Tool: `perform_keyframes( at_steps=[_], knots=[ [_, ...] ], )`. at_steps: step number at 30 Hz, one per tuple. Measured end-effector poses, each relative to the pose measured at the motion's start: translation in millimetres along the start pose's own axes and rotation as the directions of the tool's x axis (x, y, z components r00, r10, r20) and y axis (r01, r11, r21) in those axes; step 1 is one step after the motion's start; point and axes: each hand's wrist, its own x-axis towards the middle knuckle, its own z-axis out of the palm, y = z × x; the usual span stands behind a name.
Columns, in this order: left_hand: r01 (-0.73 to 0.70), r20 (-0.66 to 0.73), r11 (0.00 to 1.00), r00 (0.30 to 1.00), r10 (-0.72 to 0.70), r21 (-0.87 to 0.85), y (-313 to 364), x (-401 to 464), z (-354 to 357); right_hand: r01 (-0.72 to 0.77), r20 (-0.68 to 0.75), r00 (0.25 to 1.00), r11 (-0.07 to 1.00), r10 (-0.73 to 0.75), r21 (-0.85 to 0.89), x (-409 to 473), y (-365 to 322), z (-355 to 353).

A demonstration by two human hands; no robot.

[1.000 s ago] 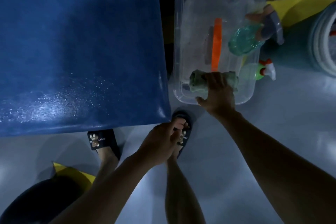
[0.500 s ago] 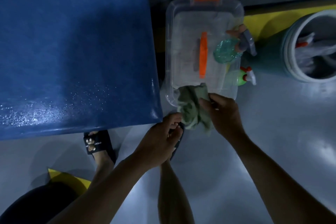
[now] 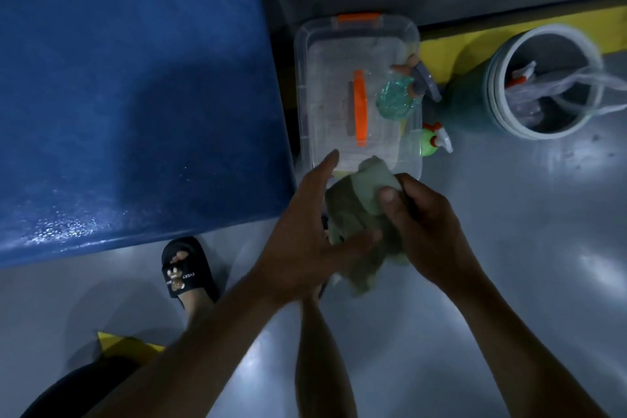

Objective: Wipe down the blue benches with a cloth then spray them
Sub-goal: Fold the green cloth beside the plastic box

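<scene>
Your right hand [image 3: 431, 224] grips the bunched cloth [image 3: 359, 214], left hand [image 3: 305, 231] fingers loose against it. It's soft and floppy, so fold it flat into a pad.

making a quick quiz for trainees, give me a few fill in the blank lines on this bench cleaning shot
1. The right hand grips a green ____.
2. The clear plastic box has an ____ clip and handle.
3. Droplets glisten on the near edge of the ____ bench.
4. The grey bucket stands on the ____.

Missing words: cloth; orange; blue; floor
</scene>
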Motion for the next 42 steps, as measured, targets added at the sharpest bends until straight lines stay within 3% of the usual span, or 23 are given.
perform_keyframes(
  at_steps=[4, 7, 9, 11, 16, 21, 26, 29, 33, 36, 38, 40, 42],
  knots=[
    [0.2, 0.333, 0.964, 0.933, -0.134, -0.174, 15, 9, -40, 0.094, 0.209, 0.973, 0.995, -0.101, 0.045, 5, -38, 1],
    [0.292, 0.4, 0.935, 0.896, -0.193, -0.202, 15, 5, -67, -0.03, 0.323, 0.946, 0.989, -0.017, 0.142, 14, -51, 0],
    [0.324, 0.387, 0.919, 0.895, -0.222, -0.224, 12, -2, -83, -0.183, 0.447, 0.892, 0.954, 0.061, 0.237, 19, -52, -4],
    [0.331, 0.384, 0.92, 0.893, -0.234, -0.209, 8, -11, -97, -0.24, 0.509, 0.854, 0.949, 0.106, 0.205, 23, -55, -4],
    [0.247, 0.313, 0.965, 0.926, -0.21, -0.083, -5, -27, -113, -0.233, 0.359, 0.915, 0.967, 0.182, 0.104, 26, -56, 23],
    [0.092, 0.157, 0.992, 0.982, -0.104, 0.082, -15, -40, -117, -0.232, 0.358, 0.908, 0.973, 0.217, -0.001, 20, -61, 50],
    [0.077, 0.014, 0.991, 0.997, -0.079, 0.107, -32, -56, -125, -0.293, 0.472, 0.86, 0.945, 0.193, 0.148, 7, -63, 59],
    [-0.026, -0.059, 0.996, 0.998, 0.03, 0.081, -32, -68, -131, -0.321, 0.549, 0.826, 0.908, 0.129, 0.268, -1, -67, 63],
    [-0.158, -0.02, 0.972, 0.986, 0.163, 0.173, -29, -81, -139, -0.493, 0.515, 0.815, 0.785, 0.266, 0.375, -2, -59, 76],
    [-0.2, 0.073, 0.968, 0.979, 0.19, 0.151, -22, -83, -142, -0.599, 0.575, 0.74, 0.731, 0.348, 0.328, -6, -45, 88],
    [-0.191, 0.083, 0.98, 0.979, 0.187, 0.048, -21, -83, -141, -0.602, 0.568, 0.746, 0.717, 0.348, 0.351, -9, -40, 92],
    [-0.163, 0.032, 0.985, 0.986, 0.165, -0.052, -24, -83, -141, -0.572, 0.579, 0.767, 0.702, 0.276, 0.424, -14, -35, 90],
    [-0.133, -0.032, 0.984, 0.991, 0.13, -0.115, -26, -82, -141, -0.511, 0.636, 0.753, 0.756, 0.165, 0.409, -21, -35, 85]
  ],
)
